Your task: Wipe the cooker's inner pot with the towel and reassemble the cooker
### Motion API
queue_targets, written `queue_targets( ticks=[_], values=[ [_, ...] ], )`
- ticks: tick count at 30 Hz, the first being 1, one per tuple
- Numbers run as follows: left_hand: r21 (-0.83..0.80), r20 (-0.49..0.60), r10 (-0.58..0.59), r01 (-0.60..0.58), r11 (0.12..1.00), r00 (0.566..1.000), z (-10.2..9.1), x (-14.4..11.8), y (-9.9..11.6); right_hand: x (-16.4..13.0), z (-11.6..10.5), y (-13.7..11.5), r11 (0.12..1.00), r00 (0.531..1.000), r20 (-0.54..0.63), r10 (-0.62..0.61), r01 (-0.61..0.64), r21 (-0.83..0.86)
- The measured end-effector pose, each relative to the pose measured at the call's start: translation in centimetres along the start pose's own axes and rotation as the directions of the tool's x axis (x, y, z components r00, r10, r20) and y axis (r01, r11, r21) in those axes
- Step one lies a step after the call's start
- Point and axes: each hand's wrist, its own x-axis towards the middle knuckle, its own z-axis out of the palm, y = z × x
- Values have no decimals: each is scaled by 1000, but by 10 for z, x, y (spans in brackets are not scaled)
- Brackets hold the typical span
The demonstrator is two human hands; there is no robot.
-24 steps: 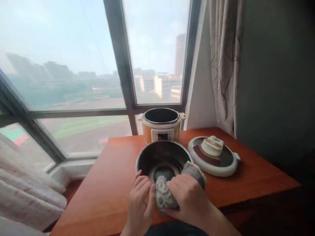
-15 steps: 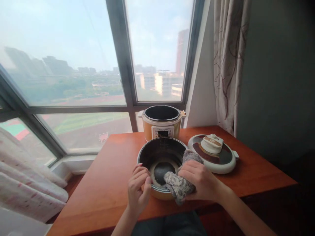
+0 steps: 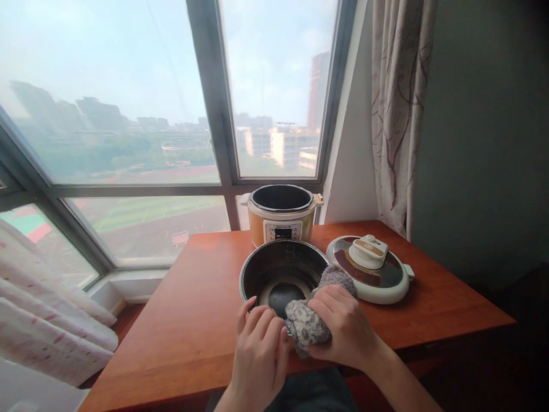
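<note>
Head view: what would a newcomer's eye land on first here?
The dark inner pot at the near edge of the table, with the left hand on its near rim and the right hand gripping a grey cloth over that rim. Behind it stands the open orange cooker; its lid lies to the right.

Wooden table (image 3: 193, 320), inner pot (image 3: 274, 269), cooker base (image 3: 281, 220), lid (image 3: 369, 274)
</note>
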Motion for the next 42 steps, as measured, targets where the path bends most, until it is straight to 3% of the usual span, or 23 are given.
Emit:
queue_targets(
  ticks=[4,9,16,19,24,28,33,36,39,42],
  values=[
    [-43,7,-30,31,999,1000,-1,-3,9,2,9,-30,995,994,-72,86,-89,-37],
    [-97,19,-43,45,994,999,-4,1,-9,3,16,-43,999,994,-103,36,-38,-22],
    [-159,8,0,1,987,1000,-11,15,-36,3,6,-19,997,997,-4,-71,71,20],
    [-239,55,45,-31,970,997,-20,19,-52,2,-4,-2,988,986,77,-145,140,62],
    [-334,156,117,-59,941,981,-31,27,-73,1,-18,19,984,970,184,-162,145,103],
    [-344,154,149,-88,935,977,-32,31,-80,0,-19,25,984,973,170,-155,136,118],
    [-83,63,104,-99,992,993,-26,24,-56,0,-15,13,995,988,137,-65,53,90],
    [57,118,87,-94,994,989,-21,19,-27,4,-12,-2,998,988,150,33,-40,42],
    [91,209,60,-81,993,976,-16,17,-7,7,-10,-12,994,982,159,103,-106,12],
    [55,190,31,-42,998,981,-10,16,-7,10,-6,-12,994,984,149,100,-104,18]
  ],
)
